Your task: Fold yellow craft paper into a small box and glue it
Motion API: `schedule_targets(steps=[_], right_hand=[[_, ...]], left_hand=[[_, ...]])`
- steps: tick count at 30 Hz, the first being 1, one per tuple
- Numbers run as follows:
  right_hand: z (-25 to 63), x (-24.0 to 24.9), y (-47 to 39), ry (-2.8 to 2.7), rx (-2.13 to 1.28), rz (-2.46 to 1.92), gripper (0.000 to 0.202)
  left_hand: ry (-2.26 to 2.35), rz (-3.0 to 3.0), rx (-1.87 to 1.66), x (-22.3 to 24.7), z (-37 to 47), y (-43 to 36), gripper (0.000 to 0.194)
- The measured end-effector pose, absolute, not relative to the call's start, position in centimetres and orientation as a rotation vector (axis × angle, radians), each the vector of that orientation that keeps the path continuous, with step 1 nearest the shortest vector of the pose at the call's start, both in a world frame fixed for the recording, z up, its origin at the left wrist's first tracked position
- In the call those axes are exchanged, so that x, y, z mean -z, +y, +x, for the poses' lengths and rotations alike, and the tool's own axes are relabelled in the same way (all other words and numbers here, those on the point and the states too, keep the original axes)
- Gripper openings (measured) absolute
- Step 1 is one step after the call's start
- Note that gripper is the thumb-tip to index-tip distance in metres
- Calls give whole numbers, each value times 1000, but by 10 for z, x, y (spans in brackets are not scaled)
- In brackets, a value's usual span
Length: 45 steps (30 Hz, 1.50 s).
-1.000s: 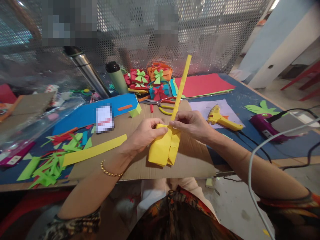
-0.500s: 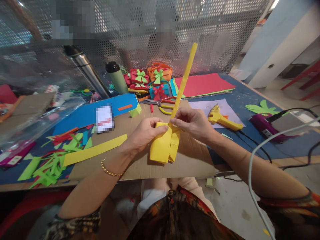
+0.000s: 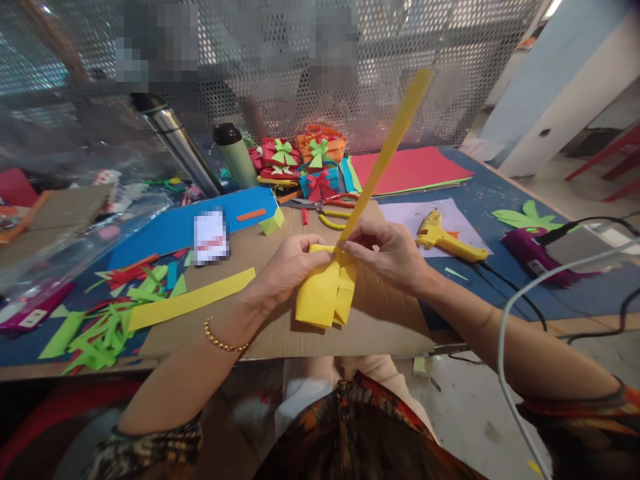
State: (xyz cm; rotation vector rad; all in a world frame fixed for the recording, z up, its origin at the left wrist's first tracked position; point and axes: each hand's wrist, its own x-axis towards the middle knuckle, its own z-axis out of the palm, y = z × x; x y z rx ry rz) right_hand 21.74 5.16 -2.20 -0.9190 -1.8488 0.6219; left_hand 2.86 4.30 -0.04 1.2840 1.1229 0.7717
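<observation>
My left hand (image 3: 295, 261) is closed on the upper left edge of a small folded yellow paper bag (image 3: 316, 293), thumb on its front. A long narrow yellow paper strip (image 3: 387, 153) rises from the bag's top and leans up to the right. My right hand (image 3: 385, 252) pinches the strip's lower end against the bag's top edge between thumb and fingers. The fingertips hide where strip and bag meet. Both hands are over a brown cardboard sheet (image 3: 280, 333).
A yellow glue gun (image 3: 450, 241) lies on lilac paper at right, beside a purple power strip (image 3: 530, 253). Scissors (image 3: 335, 217) lie behind my hands. Finished paper bags (image 3: 320, 160), a green bottle (image 3: 235, 157) and a steel flask (image 3: 175, 143) stand behind. Green paper scraps (image 3: 100, 340) cover the left.
The strip's free end has swung further right and tilts more. The bag and both hands have shifted slightly left, with the same grips.
</observation>
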Motion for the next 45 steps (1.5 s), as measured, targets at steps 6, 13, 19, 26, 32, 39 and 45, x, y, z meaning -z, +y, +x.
schedule_targets(steps=[6,13,19,26,32,39,45], right_hand=[[218,25,50,-1909,-437,-801,18],[218,30,47,-1973,-310,-718,13],[213,33,43,-2032,-62,-668,19],[212,32,40,-2097,243,-691,21],[210,32,35,-2106,339,-700,20],[212,32,36,-2162,394,-666,17],[213,31,36,-2183,431,-671,20]], left_hand=[[1131,1209,-795,0,30,45,16],[1134,1176,-838,0,29,46,10],[1095,1173,-897,3,27,47,11],[1042,1175,-922,6,26,47,12],[1045,1158,-940,6,25,49,13],[1070,1134,-949,2,27,49,11],[1022,1120,-957,5,28,49,23]])
